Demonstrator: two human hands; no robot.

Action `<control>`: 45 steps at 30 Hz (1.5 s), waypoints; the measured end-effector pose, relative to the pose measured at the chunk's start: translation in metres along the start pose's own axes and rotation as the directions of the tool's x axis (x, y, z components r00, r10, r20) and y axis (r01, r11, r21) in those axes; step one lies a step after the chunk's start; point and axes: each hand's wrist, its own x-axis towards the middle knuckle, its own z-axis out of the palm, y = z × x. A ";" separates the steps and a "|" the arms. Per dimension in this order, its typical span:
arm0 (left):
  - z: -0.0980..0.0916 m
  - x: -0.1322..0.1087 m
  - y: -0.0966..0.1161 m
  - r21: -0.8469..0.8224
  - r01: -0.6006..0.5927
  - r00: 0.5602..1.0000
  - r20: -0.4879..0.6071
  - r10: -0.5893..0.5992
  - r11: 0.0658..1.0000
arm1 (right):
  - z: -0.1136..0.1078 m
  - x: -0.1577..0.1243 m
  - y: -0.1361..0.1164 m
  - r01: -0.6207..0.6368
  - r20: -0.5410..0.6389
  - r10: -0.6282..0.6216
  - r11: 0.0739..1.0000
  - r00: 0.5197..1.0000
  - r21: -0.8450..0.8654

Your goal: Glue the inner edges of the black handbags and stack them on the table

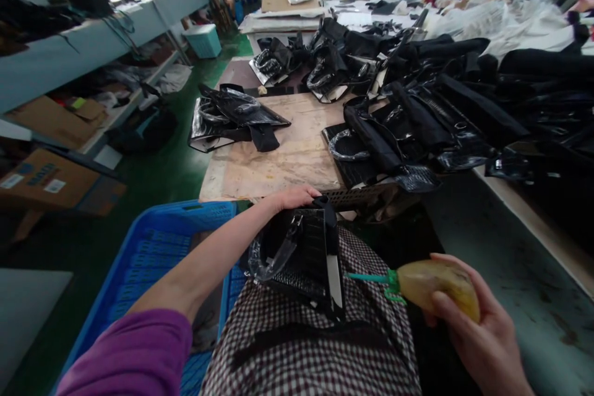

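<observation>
On my lap, over a checked cloth, rests a black handbag (306,260) with a plastic-wrapped handle (273,260). My left hand (297,197) grips its far top edge, the fingertips partly hidden behind it. A pale strip shows along the bag's right side. My right hand (482,328) is wrapped round a yellowish squeeze bottle (436,288) with a green collar and a thin teal nozzle (369,277). The nozzle points left toward the pale strip; whether its tip touches the bag I cannot tell.
Ahead stands a wooden table (278,161) bearing a black bag (232,114) at left and a large pile of black bag pieces (417,117) at right. A blue plastic crate (139,272) sits on my left. Shelves with cardboard boxes (51,182) line the left side. People sit farther back.
</observation>
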 end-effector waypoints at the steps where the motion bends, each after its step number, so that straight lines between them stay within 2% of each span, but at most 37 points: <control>1: 0.001 0.001 -0.001 -0.010 0.004 1.000 0.002 -0.004 1.000 | 0.004 0.001 -0.003 0.012 0.009 -0.012 0.999 1.000 -0.037; 5: 0.004 0.002 -0.001 -0.035 0.011 1.000 0.013 -0.010 0.999 | 0.014 0.009 -0.015 0.070 0.032 -0.065 0.983 0.997 -0.168; 8: 0.006 0.000 0.002 -0.043 0.014 1.000 0.023 -0.013 0.999 | 0.012 0.018 -0.015 0.119 0.082 -0.102 0.964 0.991 -0.238; 11: 0.008 -0.002 0.006 -0.043 0.019 0.999 0.028 -0.018 0.999 | 0.007 0.026 -0.010 0.176 0.154 -0.137 0.945 0.978 -0.275; 21: 0.007 0.000 0.007 0.005 0.019 0.999 0.040 -0.019 1.000 | 0.004 0.031 -0.014 0.284 0.239 -0.210 0.898 0.948 -0.337; 29: 0.005 0.001 0.004 0.041 0.020 0.999 0.029 -0.021 0.999 | -0.004 0.024 -0.019 0.273 0.356 -0.133 0.885 0.925 -0.378; 36: 0.005 0.003 0.002 0.043 0.020 0.999 0.028 -0.021 0.999 | -0.005 0.012 -0.024 0.334 0.462 -0.141 0.868 0.876 -0.368; 38: 0.005 0.003 0.002 0.047 0.018 0.999 0.028 -0.019 0.999 | -0.008 0.012 -0.021 0.324 0.446 -0.130 0.861 0.885 -0.392; 42: 0.006 0.004 0.002 0.061 0.012 1.000 0.027 -0.014 0.998 | -0.016 0.016 -0.010 0.295 0.338 -0.152 0.855 0.929 -0.427; 45: 0.005 0.004 0.002 0.074 0.013 1.000 0.026 -0.015 0.997 | -0.016 0.017 -0.007 0.320 0.321 -0.193 0.854 0.927 -0.410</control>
